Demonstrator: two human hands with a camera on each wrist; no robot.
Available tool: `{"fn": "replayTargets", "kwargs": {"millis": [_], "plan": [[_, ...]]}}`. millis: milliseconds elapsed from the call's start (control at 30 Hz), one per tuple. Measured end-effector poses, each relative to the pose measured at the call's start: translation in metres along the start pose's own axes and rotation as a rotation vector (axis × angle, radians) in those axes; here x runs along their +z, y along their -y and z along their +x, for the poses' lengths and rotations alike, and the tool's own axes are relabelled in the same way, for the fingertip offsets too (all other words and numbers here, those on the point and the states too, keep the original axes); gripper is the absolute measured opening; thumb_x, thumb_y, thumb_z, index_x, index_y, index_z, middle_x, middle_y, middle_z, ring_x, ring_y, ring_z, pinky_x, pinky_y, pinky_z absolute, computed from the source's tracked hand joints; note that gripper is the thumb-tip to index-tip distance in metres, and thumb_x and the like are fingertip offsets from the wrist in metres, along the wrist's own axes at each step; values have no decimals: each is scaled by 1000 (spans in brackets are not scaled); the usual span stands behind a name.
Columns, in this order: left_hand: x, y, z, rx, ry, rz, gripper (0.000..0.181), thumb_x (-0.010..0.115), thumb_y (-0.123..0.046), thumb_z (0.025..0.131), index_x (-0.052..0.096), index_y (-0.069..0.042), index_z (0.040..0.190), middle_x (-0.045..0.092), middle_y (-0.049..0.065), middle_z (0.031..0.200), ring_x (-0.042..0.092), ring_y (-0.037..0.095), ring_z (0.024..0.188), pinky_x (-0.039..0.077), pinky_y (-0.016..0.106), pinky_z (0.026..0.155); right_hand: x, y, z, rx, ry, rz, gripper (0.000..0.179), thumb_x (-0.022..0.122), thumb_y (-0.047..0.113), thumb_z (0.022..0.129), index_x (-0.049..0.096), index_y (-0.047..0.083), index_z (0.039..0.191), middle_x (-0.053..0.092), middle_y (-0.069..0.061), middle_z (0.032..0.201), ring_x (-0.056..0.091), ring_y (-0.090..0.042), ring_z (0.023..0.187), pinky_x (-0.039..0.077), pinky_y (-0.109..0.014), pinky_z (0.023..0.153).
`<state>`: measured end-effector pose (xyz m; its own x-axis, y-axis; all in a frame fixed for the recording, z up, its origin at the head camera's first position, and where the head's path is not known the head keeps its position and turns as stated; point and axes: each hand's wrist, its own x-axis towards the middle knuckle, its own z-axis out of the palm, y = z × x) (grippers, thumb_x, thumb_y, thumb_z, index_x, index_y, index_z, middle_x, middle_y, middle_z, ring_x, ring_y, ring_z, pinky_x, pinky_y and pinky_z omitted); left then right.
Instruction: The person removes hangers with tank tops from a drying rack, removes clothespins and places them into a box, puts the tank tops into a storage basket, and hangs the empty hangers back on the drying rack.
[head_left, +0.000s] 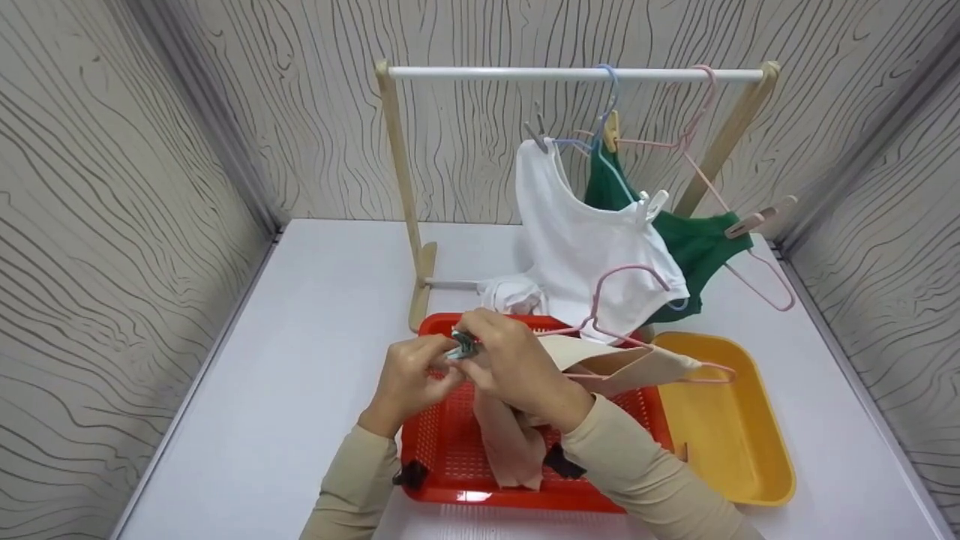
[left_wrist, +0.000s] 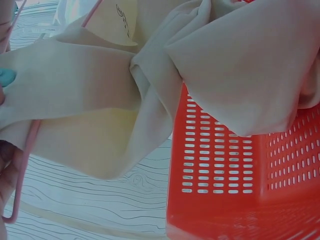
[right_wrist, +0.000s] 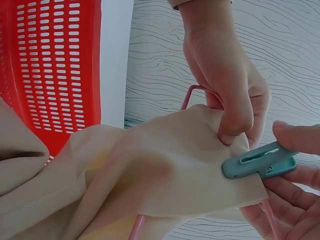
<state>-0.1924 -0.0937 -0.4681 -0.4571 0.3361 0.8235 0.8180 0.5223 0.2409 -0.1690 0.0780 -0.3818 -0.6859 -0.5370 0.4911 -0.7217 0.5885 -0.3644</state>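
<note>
A teal clothespin [right_wrist: 250, 162] is pinched between the thumb and fingers of my right hand [head_left: 521, 367]. Its jaws lie over the edge of a beige garment [right_wrist: 190, 160] draped on a pink hanger [head_left: 592, 324]. My left hand [head_left: 411, 375] pinches the same edge of the cloth against the hanger, close beside the clothespin. In the left wrist view the garment [left_wrist: 75, 80] stretches across, twisted into folds, and only a bit of the clothespin [left_wrist: 7, 76] shows. Part of the garment [head_left: 510, 446] hangs into the red basket below my hands.
Under the hands stands a red perforated basket [head_left: 450, 495] with dark items at its edge. A yellow tray [head_left: 739, 420] sits to its right. Behind, a rack [head_left: 495, 73] carries a white garment [head_left: 577, 232] and a green garment [head_left: 697, 251], clipped to hangers.
</note>
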Motion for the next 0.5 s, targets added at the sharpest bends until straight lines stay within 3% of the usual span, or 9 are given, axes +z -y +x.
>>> {"fn": "replayTargets", "kwargs": {"millis": [167, 500], "plan": [[1, 1, 0, 4, -8, 11, 18, 75, -7, 69, 65, -6, 84, 69, 3, 69, 55, 7, 51, 51, 17, 54, 0, 0, 1, -6, -7, 0, 17, 72, 7, 80, 59, 9, 90, 61, -3, 79, 56, -14, 69, 54, -23, 66], [1, 2, -2, -8, -13, 8, 19, 71, -4, 68, 66, -8, 85, 68, 1, 67, 52, 7, 50, 49, 16, 52, 4, -2, -2, -118, -111, 0, 20, 74, 0, 76, 56, 7, 81, 56, -4, 73, 52, -12, 66, 47, -20, 60]]}}
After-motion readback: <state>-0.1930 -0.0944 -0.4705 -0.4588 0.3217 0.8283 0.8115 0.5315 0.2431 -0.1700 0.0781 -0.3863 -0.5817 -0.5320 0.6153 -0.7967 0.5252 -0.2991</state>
